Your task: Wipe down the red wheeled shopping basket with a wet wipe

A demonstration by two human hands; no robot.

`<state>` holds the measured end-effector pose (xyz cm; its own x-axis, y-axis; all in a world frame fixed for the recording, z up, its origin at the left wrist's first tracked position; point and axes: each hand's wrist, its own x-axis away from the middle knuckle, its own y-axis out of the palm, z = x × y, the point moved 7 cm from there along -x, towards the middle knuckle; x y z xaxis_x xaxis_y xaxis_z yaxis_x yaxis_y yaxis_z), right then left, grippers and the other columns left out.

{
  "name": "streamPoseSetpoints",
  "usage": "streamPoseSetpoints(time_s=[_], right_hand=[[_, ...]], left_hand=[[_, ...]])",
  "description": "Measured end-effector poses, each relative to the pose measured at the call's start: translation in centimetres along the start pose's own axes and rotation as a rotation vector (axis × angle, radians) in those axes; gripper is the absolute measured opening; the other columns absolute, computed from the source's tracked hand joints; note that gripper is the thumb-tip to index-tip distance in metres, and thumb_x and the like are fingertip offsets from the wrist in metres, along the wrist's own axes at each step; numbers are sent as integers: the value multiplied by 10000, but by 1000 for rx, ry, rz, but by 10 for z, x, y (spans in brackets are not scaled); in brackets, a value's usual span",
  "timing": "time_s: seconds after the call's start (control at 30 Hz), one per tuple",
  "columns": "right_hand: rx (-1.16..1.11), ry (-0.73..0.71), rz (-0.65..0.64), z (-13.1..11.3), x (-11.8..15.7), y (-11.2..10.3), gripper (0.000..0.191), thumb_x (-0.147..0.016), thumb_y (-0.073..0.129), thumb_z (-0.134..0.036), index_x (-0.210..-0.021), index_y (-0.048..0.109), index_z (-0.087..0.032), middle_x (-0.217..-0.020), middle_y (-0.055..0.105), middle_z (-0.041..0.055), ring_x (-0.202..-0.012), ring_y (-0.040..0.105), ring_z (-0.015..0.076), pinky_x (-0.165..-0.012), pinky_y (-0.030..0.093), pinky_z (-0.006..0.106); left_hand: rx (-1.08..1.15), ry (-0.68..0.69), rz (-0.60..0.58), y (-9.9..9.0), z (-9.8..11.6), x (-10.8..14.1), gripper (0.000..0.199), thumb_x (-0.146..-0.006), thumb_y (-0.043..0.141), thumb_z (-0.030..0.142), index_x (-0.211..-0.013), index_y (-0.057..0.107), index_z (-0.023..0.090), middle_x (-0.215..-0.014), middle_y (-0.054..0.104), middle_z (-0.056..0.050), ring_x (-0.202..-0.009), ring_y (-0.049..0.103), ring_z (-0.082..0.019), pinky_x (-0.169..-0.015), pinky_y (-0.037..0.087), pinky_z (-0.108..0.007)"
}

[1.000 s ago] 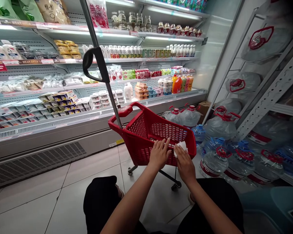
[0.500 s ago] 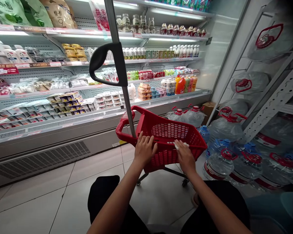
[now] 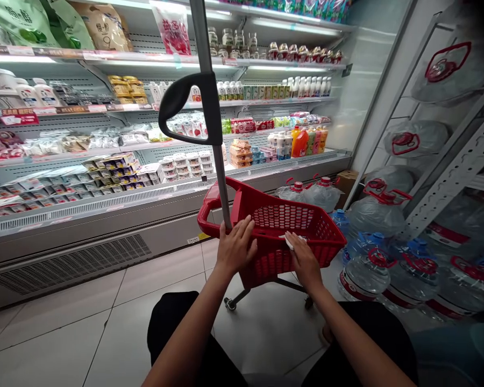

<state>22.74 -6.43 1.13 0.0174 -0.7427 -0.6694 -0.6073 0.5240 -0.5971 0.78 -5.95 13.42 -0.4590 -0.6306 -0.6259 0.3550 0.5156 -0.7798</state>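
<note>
A red shopping basket cart (image 3: 266,263) with perforated walls stands in front of me, on legs with small wheels. My left hand (image 3: 234,250) lies on its near rim beside the base of the grey metal pole (image 3: 221,183), fingers spread. On the same rim, farther right, my right hand (image 3: 306,263) presses a white cloth (image 3: 289,243) under its fingers; part of the cloth is hidden by the hand. Higher on the pole sits a black loop handle (image 3: 213,107), which neither hand touches. No goods show inside the basket's visible part.
An open refrigerated display case (image 3: 161,196) with dairy goods and drinks runs behind the cart. Large water bottles (image 3: 365,274) crowd the floor at right, beside a white perforated rack post (image 3: 460,166). Pale floor tiles (image 3: 153,285) lie at left. My knees frame the cart's near side.
My right hand has slid slightly left along the rim with the white cloth. My left hand has shifted a little toward the pole. The whole view has shifted slightly.
</note>
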Motion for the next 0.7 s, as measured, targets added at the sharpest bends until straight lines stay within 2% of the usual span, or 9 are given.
streamPoseSetpoints(time_s=[0.07,0.13,0.27,0.37,0.4,0.47,0.57,0.63,0.7], right_hand=[[8,6,2,-8,-7,5,541,-1075,282,-226,-1603,380,-292,-1580,506,30,-1504,405,217,-1258,310,535],[-23,-39,3,-38,-20,20,540,-1074,285,-218,-1603,380,-271,-1580,506,44,-1504,405,213,-1260,312,523],[-136,-117,-2,-113,-47,55,545,-1058,374,-232,-1602,387,-252,-1592,490,57,-1504,402,210,-1252,359,453],[-186,-149,20,-138,-55,61,529,-1045,424,-226,-1574,443,-239,-1543,548,66,-1485,430,216,-1242,383,430],[-193,-167,30,-136,-53,57,524,-1047,410,-213,-1569,450,-238,-1531,561,66,-1476,444,212,-1242,383,431],[-175,-203,40,-116,-44,42,541,-1049,354,-176,-1580,431,-250,-1537,555,57,-1468,456,201,-1246,378,443],[-56,-198,30,-54,-20,13,608,-1036,290,-123,-1619,348,-287,-1582,502,33,-1482,437,196,-1254,359,481],[47,-127,53,-8,-4,-8,613,-1038,284,-127,-1625,333,-295,-1581,503,32,-1483,436,206,-1247,365,500],[118,-52,56,23,6,-20,589,-1047,302,-153,-1619,351,-286,-1574,511,44,-1485,435,226,-1244,362,524]], left_hand=[[-12,7,-22,2,6,-3,549,-1001,487,374,-1534,475,241,-1641,402,-126,-1397,528,-342,-1238,120,-667],[-29,11,-32,1,11,-4,587,-998,486,402,-1558,434,233,-1686,299,-145,-1426,493,-346,-1215,169,-668],[-32,48,-52,-5,18,-6,637,-997,482,407,-1597,354,234,-1725,167,-150,-1480,423,-338,-1204,212,-637],[-26,37,-50,-6,16,-5,634,-1008,444,376,-1607,326,203,-1733,128,-152,-1511,383,-310,-1207,259,-583],[-36,27,-49,-4,14,-5,637,-1015,427,367,-1614,309,185,-1731,134,-154,-1522,368,-300,-1212,266,-570],[-82,5,-45,3,10,-3,637,-1026,402,345,-1621,290,148,-1722,175,-155,-1531,354,-284,-1238,245,-557],[-163,24,-48,19,7,3,588,-1030,390,287,-1599,364,145,-1695,275,-121,-1531,358,-274,-1291,119,-570],[-194,55,-57,29,8,7,582,-1009,410,238,-1587,403,170,-1681,316,-88,-1549,322,-277,-1299,8,-599],[-211,56,-61,37,9,9,629,-974,438,195,-1600,382,174,-1684,308,-73,-1579,250,-273,-1299,-46,-598]])
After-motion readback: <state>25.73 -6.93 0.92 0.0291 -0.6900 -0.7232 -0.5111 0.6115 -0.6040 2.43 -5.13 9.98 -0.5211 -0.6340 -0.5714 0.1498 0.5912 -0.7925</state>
